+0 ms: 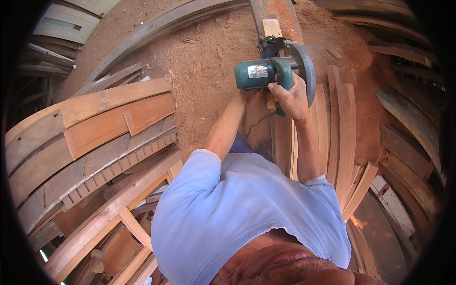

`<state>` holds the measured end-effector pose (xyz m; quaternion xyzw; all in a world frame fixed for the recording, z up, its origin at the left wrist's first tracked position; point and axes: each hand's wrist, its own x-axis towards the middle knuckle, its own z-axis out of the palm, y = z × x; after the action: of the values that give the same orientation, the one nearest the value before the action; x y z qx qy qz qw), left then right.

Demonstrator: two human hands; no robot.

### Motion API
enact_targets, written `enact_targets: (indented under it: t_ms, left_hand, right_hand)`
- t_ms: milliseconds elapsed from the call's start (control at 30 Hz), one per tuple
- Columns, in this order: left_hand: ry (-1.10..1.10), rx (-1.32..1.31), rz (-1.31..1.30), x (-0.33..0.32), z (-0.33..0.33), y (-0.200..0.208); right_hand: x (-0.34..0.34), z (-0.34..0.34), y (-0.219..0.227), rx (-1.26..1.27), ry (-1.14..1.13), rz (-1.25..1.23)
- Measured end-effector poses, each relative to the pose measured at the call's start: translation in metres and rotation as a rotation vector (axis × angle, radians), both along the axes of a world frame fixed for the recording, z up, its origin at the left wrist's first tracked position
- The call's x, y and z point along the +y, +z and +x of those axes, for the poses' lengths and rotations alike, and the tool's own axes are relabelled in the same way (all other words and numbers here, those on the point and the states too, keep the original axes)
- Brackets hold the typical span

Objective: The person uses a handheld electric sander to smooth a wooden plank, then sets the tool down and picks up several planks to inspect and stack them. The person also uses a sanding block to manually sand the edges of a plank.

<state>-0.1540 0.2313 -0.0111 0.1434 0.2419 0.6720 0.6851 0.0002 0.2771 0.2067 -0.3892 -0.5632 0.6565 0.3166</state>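
A green circular saw with a round grey guard rests over a long wooden board at the top middle. My right hand is closed around the saw's rear handle, its thumb lying over the grip. A dark cord hangs from the handle toward my body. Beneath the saw's motor housing is my left hand, mostly hidden by it. Its fingers do not show, so what it touches cannot be seen. A pale block or patch shows on the board just beyond the saw.
Several long planks lie to the right of my right arm. Stacked boards and panels fill the left, above a wooden frame. Dark timber lines the right side. Sawdust covers the ground.
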Motion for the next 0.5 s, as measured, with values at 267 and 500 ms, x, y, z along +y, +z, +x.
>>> enact_targets:
  t_ms: [267,500]
  left_hand:
    - [0.006,-0.005,0.011,0.014,-0.005,-0.002]
    - [0.010,-0.006,0.012,0.023,-0.010,-0.004]
  right_hand:
    - [0.011,-0.004,0.004,-0.044,0.015,-0.109]
    - [0.018,-0.010,-0.003,-0.046,0.000,-0.072]
